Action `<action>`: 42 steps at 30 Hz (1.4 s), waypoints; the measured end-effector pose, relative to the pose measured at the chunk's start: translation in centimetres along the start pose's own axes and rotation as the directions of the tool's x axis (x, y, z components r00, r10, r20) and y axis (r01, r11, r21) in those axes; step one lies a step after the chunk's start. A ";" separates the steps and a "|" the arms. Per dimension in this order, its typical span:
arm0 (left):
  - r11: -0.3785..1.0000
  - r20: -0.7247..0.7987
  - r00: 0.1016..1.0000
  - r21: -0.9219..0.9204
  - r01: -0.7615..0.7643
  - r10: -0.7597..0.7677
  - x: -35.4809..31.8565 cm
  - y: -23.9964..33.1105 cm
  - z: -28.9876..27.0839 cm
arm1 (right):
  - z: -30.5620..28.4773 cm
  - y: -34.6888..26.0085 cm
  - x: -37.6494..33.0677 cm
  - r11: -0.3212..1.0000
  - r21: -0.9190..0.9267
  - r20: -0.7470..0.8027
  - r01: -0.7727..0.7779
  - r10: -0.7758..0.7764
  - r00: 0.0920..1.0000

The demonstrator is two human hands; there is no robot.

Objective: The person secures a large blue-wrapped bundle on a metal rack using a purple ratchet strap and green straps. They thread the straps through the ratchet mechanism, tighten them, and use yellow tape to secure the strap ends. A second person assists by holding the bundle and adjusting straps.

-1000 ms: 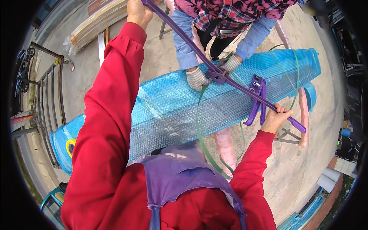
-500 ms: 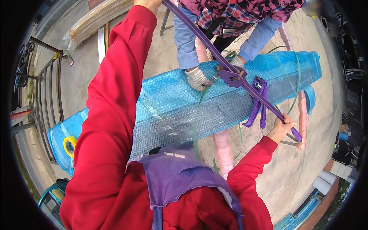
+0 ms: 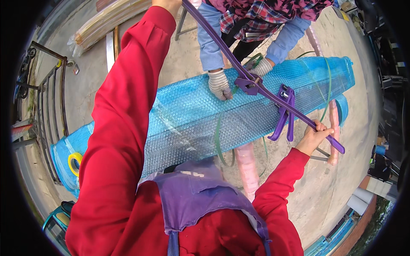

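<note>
A long-handled purple strapping sealer [image 3: 247, 85] spans the scene diagonally, its head over a long bundle in blue bubble wrap [image 3: 188, 113]. My left hand [image 3: 168, 4], partly cut off by the upper edge, is closed round the sealer's upper handle end. Near the other end, my right hand [image 3: 315, 137] grips the lower handle. Beside the sealer, a smaller purple strap tensioner [image 3: 285, 112] rests on the bundle. Green strapping [image 3: 219, 143] loops down the bundle's near side; whether it sits in the sealer's jaws cannot be made out.
Across the bundle, a co-worker's gloved hands [image 3: 219, 85] rest near the sealer's head. Pink-wrapped supports [image 3: 247, 166] stand under the bundle. A yellow tape roll [image 3: 75, 164] lies at its left end. Metal racks [image 3: 53, 100] and wrapped lengths [image 3: 109, 25] stand at the left.
The co-worker's left-side gloved hand has drawn away from the green strap, which now hangs in a looser loop. The sealer's head has shifted slightly left, and its lower end slightly right.
</note>
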State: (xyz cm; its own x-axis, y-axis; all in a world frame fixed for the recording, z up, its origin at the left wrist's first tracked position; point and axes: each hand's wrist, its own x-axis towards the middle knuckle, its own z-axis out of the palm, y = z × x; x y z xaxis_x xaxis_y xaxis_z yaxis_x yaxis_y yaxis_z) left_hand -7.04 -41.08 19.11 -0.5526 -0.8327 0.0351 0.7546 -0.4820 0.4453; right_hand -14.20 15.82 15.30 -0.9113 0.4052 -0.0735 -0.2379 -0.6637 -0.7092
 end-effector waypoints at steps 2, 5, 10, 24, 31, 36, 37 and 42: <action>0.998 -0.076 0.997 0.058 0.003 0.001 -0.6 -0.6 0.4 | 0.2 0.8 -0.2 1.000 -0.016 -0.050 -0.017 0.016 0.999; 0.998 -0.096 0.995 0.070 -0.003 0.010 0.3 -0.3 -0.8 | -0.6 1.6 1.1 0.998 0.032 -0.055 -0.061 0.062 0.997; 0.987 -0.167 0.982 0.142 -0.070 0.094 0.6 -0.9 -1.2 | -1.3 2.5 2.2 0.998 0.028 -0.047 -0.057 0.058 0.997; 1.000 -0.102 0.995 0.024 0.011 -0.008 1.7 -0.6 -2.5 | -0.4 3.2 2.2 0.995 0.032 -0.079 -0.098 0.101 0.992; 1.000 -0.119 0.993 0.005 0.007 -0.006 3.1 -2.3 -2.4 | -0.4 3.6 1.3 0.997 -0.011 -0.112 -0.080 0.079 0.991; 0.999 -0.036 0.999 0.046 0.002 0.000 4.2 -3.3 -3.5 | 0.5 4.2 -1.2 0.996 -0.080 -0.144 -0.040 0.028 0.989; 0.999 -0.045 0.999 0.037 0.000 0.002 4.3 -3.5 -3.3 | -0.3 4.3 -0.9 0.997 -0.074 -0.122 -0.029 0.019 0.992; 0.996 -0.090 0.993 0.050 0.078 -0.073 3.3 -2.6 -1.8 | -2.9 4.2 -1.0 0.998 0.035 -0.007 -0.043 0.044 0.999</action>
State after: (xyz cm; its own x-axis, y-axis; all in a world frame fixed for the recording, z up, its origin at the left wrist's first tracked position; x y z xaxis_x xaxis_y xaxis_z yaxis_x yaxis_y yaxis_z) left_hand -10.13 -43.04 16.44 -0.5724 -0.8163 -0.0783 0.6904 -0.5312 0.4910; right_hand -13.31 14.44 10.30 -0.9185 0.3801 -0.1092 -0.2099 -0.7026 -0.6800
